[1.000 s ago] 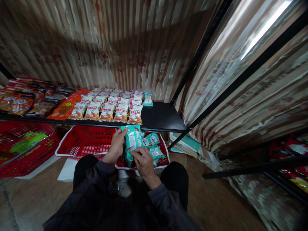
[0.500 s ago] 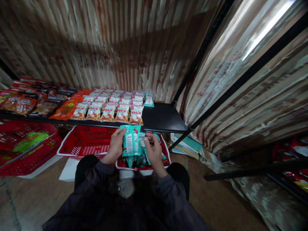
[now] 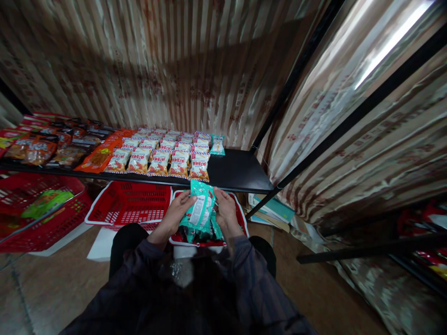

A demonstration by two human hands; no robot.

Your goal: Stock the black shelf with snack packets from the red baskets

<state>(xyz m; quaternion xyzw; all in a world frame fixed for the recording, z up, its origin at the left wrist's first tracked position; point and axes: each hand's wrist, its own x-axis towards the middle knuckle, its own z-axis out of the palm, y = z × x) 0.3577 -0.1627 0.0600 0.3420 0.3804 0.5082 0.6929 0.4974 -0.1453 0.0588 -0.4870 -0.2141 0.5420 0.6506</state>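
Between my hands is a teal snack bag (image 3: 201, 204) with a white label, held above a red basket (image 3: 243, 218). My left hand (image 3: 178, 211) is closed on its left edge, with the thumb on the front. On the bag's upper right edge, my right hand (image 3: 226, 207) is closed too; its fingertips are partly hidden. More teal bags (image 3: 190, 234) lie in the basket beneath, mostly covered by the held one. Up on the black shelf (image 3: 237, 170), one teal bag (image 3: 217, 144) stands at the back, right of several rows of white-and-orange snack bags (image 3: 179, 163).
Left of my basket are a second red basket (image 3: 115, 204) and a third (image 3: 75, 204) with a green packet (image 3: 49, 203). Orange and dark packets (image 3: 40, 149) fill the shelf's left side. A black post (image 3: 307, 160) slants at right, near books (image 3: 275, 208) on the floor.
My right hand has risen from the basket's contents to the bag's right edge. The bag has shifted right and tilted, and my left hand has moved slightly right with it.
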